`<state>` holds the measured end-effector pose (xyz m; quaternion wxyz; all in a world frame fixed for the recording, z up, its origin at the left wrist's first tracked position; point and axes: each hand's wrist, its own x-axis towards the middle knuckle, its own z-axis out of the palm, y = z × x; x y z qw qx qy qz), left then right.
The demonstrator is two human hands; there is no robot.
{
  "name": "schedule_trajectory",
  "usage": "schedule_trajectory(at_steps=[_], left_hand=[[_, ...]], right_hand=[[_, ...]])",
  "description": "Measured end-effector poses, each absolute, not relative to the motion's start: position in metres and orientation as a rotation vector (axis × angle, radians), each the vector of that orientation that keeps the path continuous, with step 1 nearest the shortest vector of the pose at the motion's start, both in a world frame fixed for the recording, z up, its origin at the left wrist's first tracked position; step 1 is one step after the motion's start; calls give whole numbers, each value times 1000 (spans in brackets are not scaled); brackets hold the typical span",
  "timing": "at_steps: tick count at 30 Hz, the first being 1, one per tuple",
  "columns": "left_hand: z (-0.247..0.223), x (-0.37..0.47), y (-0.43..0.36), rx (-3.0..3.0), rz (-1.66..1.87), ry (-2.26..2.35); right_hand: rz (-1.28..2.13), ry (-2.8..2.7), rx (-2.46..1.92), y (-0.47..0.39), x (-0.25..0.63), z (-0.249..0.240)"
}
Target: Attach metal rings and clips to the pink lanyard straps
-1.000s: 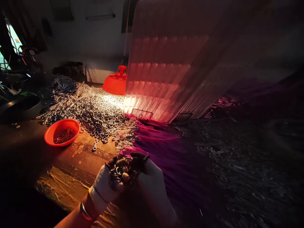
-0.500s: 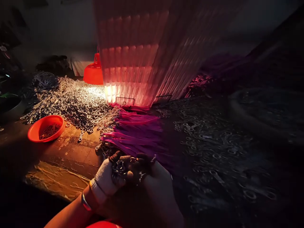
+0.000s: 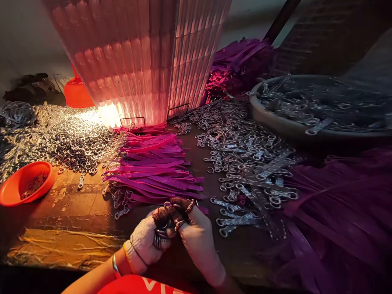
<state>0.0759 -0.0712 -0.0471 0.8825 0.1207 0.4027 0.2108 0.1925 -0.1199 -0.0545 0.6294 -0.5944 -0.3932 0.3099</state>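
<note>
worn wooden table (image 3: 81,208) lit by a red lamp (image 3: 78,93). the gloved left hand (image 3: 147,241) curls around metal rings (image 3: 160,240); the right hand (image 3: 198,234) meets it, fingers bunched, its exact grip hard to tell. rings sit just before purple straps (image 3: 156,179).

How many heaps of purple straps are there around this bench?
3: the middle heap just beyond the left hand and right hand, the back heap partly behind the ribbed panels, and the front-right heap. More may be hidden behind the panels.
</note>
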Motion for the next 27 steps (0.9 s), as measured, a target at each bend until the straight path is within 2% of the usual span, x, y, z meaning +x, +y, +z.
schedule_trajectory(at_steps=[5, 10, 15, 21, 24, 27], left_hand=[[-49, 78, -79, 341, 433, 838], [-55, 80, -84, 395, 574, 743], [-49, 72, -74, 780, 471, 848], [-44, 57, -63, 1161, 290, 920], [-49, 54, -63, 1091, 304, 912], [-51, 54, -67, 962, 275, 922]], right_hand=[[720, -928, -1341, -128, 197, -58], [723, -1064, -1406, -135, 202, -55], [500, -1523, -1570, -137, 217, -52], [501, -2229, -1778, -125, 225, -31], [547, -2438, -1790, -123, 225, -25], [766, -2278, -1883, -129, 222, -29]])
